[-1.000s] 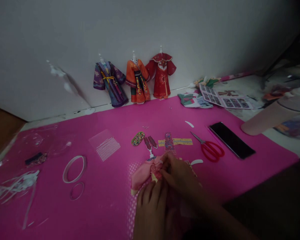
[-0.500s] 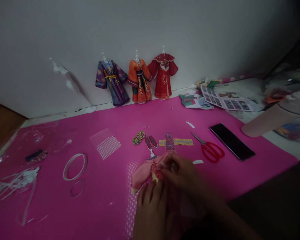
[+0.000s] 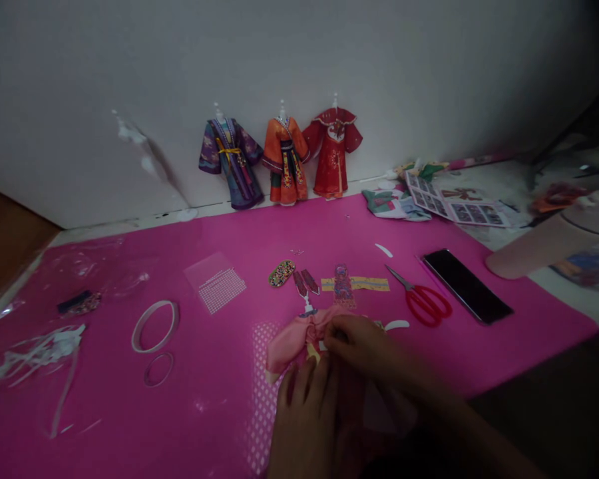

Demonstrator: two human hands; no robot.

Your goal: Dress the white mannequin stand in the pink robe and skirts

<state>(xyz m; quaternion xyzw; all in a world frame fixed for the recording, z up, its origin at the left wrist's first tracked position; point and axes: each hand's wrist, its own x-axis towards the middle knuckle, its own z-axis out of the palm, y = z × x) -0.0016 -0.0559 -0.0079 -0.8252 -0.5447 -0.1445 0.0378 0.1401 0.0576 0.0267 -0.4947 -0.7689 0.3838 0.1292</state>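
A pink doll dress on a white doll stand lies in front of me, its left sleeve spread over white mesh. My left hand presses on the dress from below, its fingers bent over the fabric beside a pale yellow part. At the dress's chest, my right hand is closed in a pinch. A small white piece shows at its fingertips. My hands hide the lower dress and most of its right side. Just above lie two patterned fabric strips and a yellow band crossed by another patterned piece.
Red-handled scissors, a phone and a tilted-looking bottle are on the right. An oval bead-covered piece, a gem sheet and a tape roll lie left. Three dressed doll forms stand against the wall.
My right hand has moved slightly lower against the dress, with its fingers more curled. The left hand stays on the fabric. The whole view has shifted a little.
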